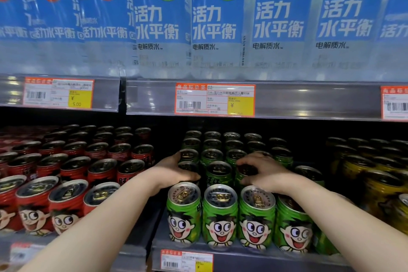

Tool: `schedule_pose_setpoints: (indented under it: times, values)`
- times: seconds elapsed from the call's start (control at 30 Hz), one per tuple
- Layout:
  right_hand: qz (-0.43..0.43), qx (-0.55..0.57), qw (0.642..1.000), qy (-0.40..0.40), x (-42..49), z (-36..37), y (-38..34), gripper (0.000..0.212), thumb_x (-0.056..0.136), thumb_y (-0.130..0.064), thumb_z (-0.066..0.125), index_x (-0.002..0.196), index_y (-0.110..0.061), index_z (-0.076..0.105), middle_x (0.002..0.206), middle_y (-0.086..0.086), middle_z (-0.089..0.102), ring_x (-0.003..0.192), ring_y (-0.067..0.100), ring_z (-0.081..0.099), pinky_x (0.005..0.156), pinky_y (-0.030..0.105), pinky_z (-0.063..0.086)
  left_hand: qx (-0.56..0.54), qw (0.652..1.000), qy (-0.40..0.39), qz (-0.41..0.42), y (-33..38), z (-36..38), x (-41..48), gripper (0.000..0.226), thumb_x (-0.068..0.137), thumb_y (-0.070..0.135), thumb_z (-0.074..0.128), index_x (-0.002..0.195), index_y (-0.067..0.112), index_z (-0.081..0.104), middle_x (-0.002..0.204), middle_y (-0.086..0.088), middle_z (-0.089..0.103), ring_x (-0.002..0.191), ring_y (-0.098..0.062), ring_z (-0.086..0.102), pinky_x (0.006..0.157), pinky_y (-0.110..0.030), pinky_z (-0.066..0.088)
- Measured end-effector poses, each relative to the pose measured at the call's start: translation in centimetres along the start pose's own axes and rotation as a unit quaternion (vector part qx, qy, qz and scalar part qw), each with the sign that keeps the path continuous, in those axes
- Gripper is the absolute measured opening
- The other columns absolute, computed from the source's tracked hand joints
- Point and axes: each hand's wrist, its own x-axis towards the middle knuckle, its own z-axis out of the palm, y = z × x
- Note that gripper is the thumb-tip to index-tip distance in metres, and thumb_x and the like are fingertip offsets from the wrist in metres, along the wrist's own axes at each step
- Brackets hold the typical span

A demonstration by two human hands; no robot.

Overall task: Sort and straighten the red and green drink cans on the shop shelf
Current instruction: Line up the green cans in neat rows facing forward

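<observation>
1. the left hand [174, 172] sits at the centre of the frame, its fingers [176, 158] curled round the left side of a green can [187, 166] in the second row from the front; the thumb lies along the can's near side, so the can is gripped.
2. the right hand [265, 172] is just right of centre, its fingers [244, 162] arched down over the top of another second-row green can [246, 171], with the thumb low on its near side; the grasp looks closed on that can, though the palm hides most of it.
3. one upright green can [218, 172] stands between the two hands, touching neither that i can tell.
4. both bare forearms run in from the lower corners of the frame, the left one passing in front of the rightmost red cans.
5. the front row of green cans [220, 216] stands upright along the lower shelf [242, 258] edge at lower centre, cartoon faces turned outward; more green rows run back into the dark behind the hands.
6. the red cans [55, 183] fill the left of the same shelf level in several rows, upright and slightly fanned, apart from the green block across a narrow gap.
7. yellow cans [362, 174] fill the right edge of the frame.
8. price tags [215, 99] hang on the upper shelf rail, and clear bottles [218, 20] with blue labels stand above it across the top.
</observation>
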Motion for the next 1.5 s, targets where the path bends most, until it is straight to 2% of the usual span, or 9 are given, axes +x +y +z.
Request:
schedule_pose_setpoints:
  times: [0.13, 0.33, 0.53, 0.9, 1.0, 1.1, 1.23, 1.4, 1.5]
  values:
    - [0.001, 0.004, 1.0, 0.004, 0.1, 0.1, 0.1, 0.053, 0.081, -0.035, 0.066, 0.13, -0.041, 0.047, 0.146, -0.008, 0.034, 0.135, 0.019, 0.031, 0.112, 0.032, 0.028, 0.0, 1.0, -0.004, -0.008, 0.3, -0.1, -0.6, 0.048, 0.075, 0.023, 0.075, 0.11, 0.038, 0.046, 0.091, 0.018, 0.06, 0.09, -0.003, 0.059, 0.085, -0.023, 0.045]
    - [-0.001, 0.014, 1.0, 0.001, 0.0, 0.1, 0.2, 0.052, 0.08, -0.036, 0.067, 0.128, -0.04, 0.049, 0.144, -0.007, 0.036, 0.134, 0.018, 0.032, 0.112, 0.031, 0.029, 0.01, 1.0, 0.023, -0.006, 1.4, 0.2, -1.7, 0.075, 0.078, 0.021, 0.073, 0.141, 0.026, 0.033, 0.102, 0.011, 0.05, 0.093, -0.004, 0.049, 0.079, -0.017, 0.037]
    - [0.001, 0.018, 1.0, 0.006, -0.1, 0.0, 0.0, 0.051, 0.08, -0.034, 0.068, 0.128, -0.04, 0.05, 0.144, -0.008, 0.036, 0.135, 0.018, 0.032, 0.112, 0.031, 0.028, 0.032, 0.997, 0.062, -0.023, 1.3, 0.2, -2.0, 0.062, 0.075, 0.015, 0.076, 0.131, 0.013, 0.049, 0.097, 0.006, 0.054, 0.088, -0.006, 0.052, 0.076, -0.015, 0.039]
    - [0.001, 0.016, 1.0, -0.001, -0.5, -0.3, -0.3, 0.052, 0.08, -0.034, 0.068, 0.129, -0.038, 0.05, 0.146, -0.007, 0.035, 0.136, 0.018, 0.031, 0.112, 0.031, 0.028, 0.041, 0.998, 0.05, -0.003, 1.1, -0.1, -2.5, 0.062, 0.08, 0.031, 0.07, 0.136, 0.02, 0.045, 0.13, -0.003, 0.056, 0.106, -0.012, 0.055, 0.085, -0.018, 0.041]
    - [-0.005, 0.012, 1.0, -0.022, -0.4, -0.9, -0.9, 0.052, 0.081, -0.036, 0.068, 0.129, -0.032, 0.051, 0.144, -0.003, 0.038, 0.131, 0.017, 0.038, 0.108, 0.027, 0.033, 0.054, 0.995, 0.052, 0.063, 1.4, -0.2, -3.4, 0.051, 0.087, 0.028, 0.063, 0.134, 0.018, 0.047, 0.134, -0.002, 0.05, 0.104, -0.006, 0.048, 0.083, -0.015, 0.036]
    - [-0.033, -0.007, 0.999, -0.006, 0.1, -1.0, -2.7, 0.051, 0.083, -0.044, 0.064, 0.13, -0.028, 0.051, 0.142, -0.001, 0.042, 0.128, 0.019, 0.043, 0.104, 0.027, 0.037, 0.165, 0.981, 0.006, 0.104, 1.1, 0.2, -3.9, 0.056, 0.093, 0.034, 0.051, 0.144, 0.019, 0.033, 0.152, -0.001, 0.028, 0.138, -0.014, 0.027, 0.1, -0.014, 0.021]
    - [-0.106, -0.048, 0.991, -0.059, 0.9, -0.5, -4.9, 0.056, 0.085, -0.035, 0.064, 0.137, -0.028, 0.043, 0.147, 0.0, 0.037, 0.134, 0.016, 0.035, 0.109, 0.024, 0.029, 0.253, 0.962, -0.042, 0.091, 0.2, 1.2, -3.7, 0.056, 0.098, 0.038, 0.037, 0.148, 0.021, 0.019, 0.159, 0.0, 0.003, 0.145, -0.021, -0.008, 0.115, -0.031, 0.0]
    - [-0.111, -0.098, 0.985, -0.091, 1.6, -0.9, -5.8, 0.067, 0.083, -0.029, 0.066, 0.142, -0.028, 0.035, 0.149, -0.001, 0.032, 0.136, 0.017, 0.033, 0.107, 0.023, 0.03, 0.258, 0.961, -0.04, 0.087, -0.1, 1.2, -3.4, 0.056, 0.098, 0.038, 0.035, 0.148, 0.019, 0.019, 0.159, -0.001, 0.003, 0.145, -0.023, -0.01, 0.116, -0.034, -0.002]
    - [-0.096, -0.118, 0.985, -0.081, 1.7, -0.5, -6.7, 0.068, 0.08, -0.043, 0.066, 0.139, -0.029, 0.037, 0.146, 0.0, 0.035, 0.131, 0.02, 0.039, 0.104, 0.028, 0.037, 0.254, 0.962, -0.039, 0.09, -0.1, 1.2, -3.5, 0.056, 0.098, 0.038, 0.036, 0.148, 0.018, 0.02, 0.159, -0.001, 0.003, 0.145, -0.022, -0.009, 0.116, -0.034, -0.001]
